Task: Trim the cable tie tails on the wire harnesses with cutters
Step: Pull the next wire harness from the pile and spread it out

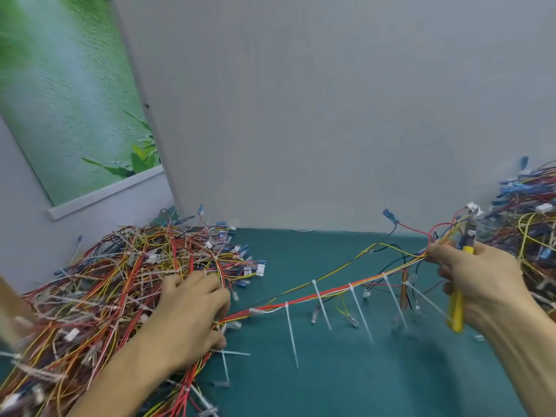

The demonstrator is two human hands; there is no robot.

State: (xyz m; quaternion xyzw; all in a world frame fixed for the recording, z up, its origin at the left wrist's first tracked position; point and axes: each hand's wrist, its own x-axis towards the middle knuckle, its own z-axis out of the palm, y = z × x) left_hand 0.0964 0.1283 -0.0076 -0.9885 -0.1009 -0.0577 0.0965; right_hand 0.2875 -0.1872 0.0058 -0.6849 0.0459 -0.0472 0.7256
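A teal worktop (331,371) meets grey walls (301,115) and a leafy poster (60,100). The grip of the right hand (481,281) closes round yellow cutters (455,308) and a harness (331,291), its tie tails (291,335) hanging. The harness stretches to a wire pile (105,281) under the left hand (192,314), whose grip I cannot tell.

Even, soft light (edges warped, blurred)

We see a teal tabletop (346,386) meeting a plain grey panel (301,115) that stands upright at its far edge. Left of the panel hangs a green poster (69,100) — leaves over rippled water — with a white strip (105,191) along its bottom. A blurred brown shape (12,311) crosses the left edge.
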